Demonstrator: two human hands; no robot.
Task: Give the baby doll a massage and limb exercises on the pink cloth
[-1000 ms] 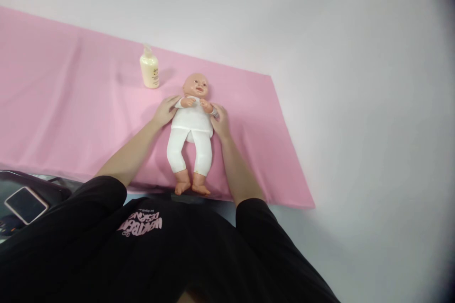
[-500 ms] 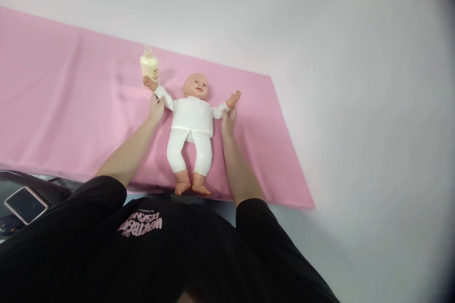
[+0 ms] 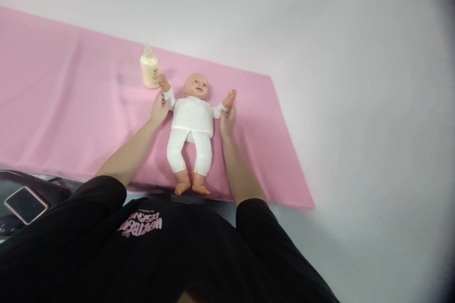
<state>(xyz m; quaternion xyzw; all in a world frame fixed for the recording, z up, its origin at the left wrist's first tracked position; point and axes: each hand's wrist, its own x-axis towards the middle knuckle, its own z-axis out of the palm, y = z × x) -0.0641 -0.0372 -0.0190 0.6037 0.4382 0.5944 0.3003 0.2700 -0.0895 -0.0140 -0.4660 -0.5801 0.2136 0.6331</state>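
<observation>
So there's one baby doll here, bald hard-looking head, white long-sleeved top and white trousers (image 3: pixel 192 120), plus one pale yellow pump bottle with a rounded body (image 3: pixel 150 72), one dark-screened phone with a light pinkish rim (image 3: pixel 26 205), and two bare hands, both the wearer's own.

The doll's lying on its back around the middle of the frame, on a smooth pink sheet-like cover (image 3: pixel 256 151) that runs in from the left edge. Its long axis goes nearly straight up and down in the picture, with the top leaning a touch to the right. Head's toward the top, two bare feet point down at the bottom, right by the pink edge. Both its arms stick out sideways, little hands up.

Left hand (image 3: pixel 160 108) has its fingers closed around the doll's sleeve on the left side of the frame; right hand (image 3: pixel 228 120) has the other forearm, fingers curled round it near the cuff.

Material-wise: the doll's skin looks smooth, kinda like vinyl, and the clothes look like plain soft fabric. The cover has a few long soft creases at left. The bottle's glossy with small dark print, standing upright just beside the doll's raised hand; can't tell if they touch. The phone's a flat rounded rectangle, lower left, near the wearer's black T-shirt with pink lettering (image 3: pixel 199 246).
</observation>
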